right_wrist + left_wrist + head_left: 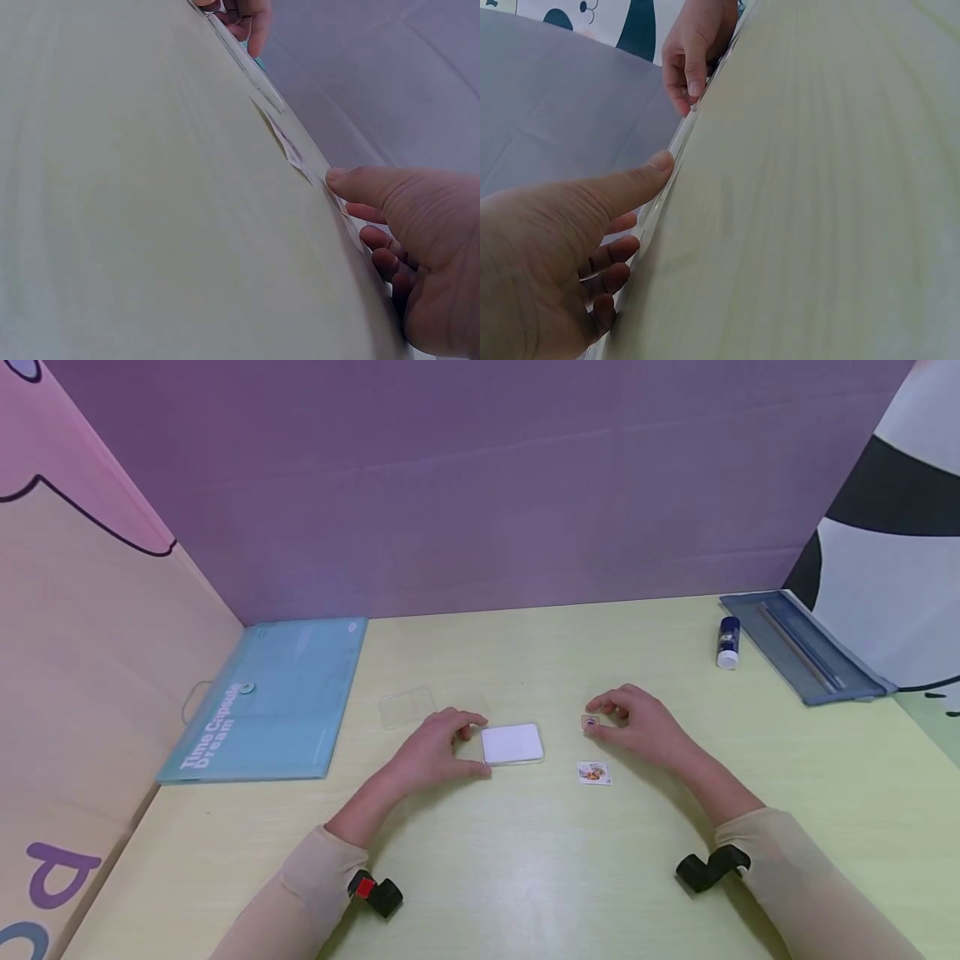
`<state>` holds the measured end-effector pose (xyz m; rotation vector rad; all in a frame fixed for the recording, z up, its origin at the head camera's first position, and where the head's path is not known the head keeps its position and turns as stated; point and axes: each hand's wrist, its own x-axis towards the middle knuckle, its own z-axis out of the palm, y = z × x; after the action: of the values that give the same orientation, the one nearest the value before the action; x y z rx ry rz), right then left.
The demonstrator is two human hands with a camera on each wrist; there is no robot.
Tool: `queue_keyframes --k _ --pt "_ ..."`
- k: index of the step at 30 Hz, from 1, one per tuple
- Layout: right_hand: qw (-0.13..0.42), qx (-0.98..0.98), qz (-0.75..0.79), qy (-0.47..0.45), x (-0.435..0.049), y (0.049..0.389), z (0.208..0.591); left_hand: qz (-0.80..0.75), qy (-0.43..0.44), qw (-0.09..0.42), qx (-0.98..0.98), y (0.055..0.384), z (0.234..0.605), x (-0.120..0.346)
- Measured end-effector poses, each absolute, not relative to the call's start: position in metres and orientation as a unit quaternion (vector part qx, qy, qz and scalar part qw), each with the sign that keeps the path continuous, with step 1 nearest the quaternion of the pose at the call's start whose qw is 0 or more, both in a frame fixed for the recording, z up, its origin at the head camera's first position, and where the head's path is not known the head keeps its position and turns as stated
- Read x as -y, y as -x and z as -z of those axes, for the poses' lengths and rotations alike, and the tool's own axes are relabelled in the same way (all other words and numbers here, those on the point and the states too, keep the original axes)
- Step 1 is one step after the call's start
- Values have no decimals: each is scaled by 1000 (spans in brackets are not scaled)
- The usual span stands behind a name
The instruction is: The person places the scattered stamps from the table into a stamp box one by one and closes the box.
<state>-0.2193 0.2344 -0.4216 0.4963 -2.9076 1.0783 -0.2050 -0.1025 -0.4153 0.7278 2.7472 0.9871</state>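
A white rectangular card with a clear rim (pixel 512 744) lies flat on the table. My left hand (pixel 438 745) is at its left side, thumb near the lower corner and index finger near the upper one, with a gap between them. To the right, my right hand (pixel 637 727) is at a small picture card (pixel 590 721); the thumb overlaps its near edge and the index finger arches beyond its far edge. Another small picture card (pixel 594 773), printed with a food-like picture, lies just nearer. In the right wrist view, its edge (pixel 289 146) curls up slightly.
A thin clear plastic piece (pixel 407 707) lies behind the left hand. At the left is a blue document folder (pixel 288 693). A glue stick (pixel 728 643) stands at the back right beside a blue-grey pouch (pixel 806 647). A purple backdrop (pixel 487 485) rises behind the table.
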Motion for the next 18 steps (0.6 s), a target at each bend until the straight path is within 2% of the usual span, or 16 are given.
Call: queue_keyframes --k 18 --pt "3 921 -351 -170 -235 217 420 -272 -219 60 -935 207 416 93"
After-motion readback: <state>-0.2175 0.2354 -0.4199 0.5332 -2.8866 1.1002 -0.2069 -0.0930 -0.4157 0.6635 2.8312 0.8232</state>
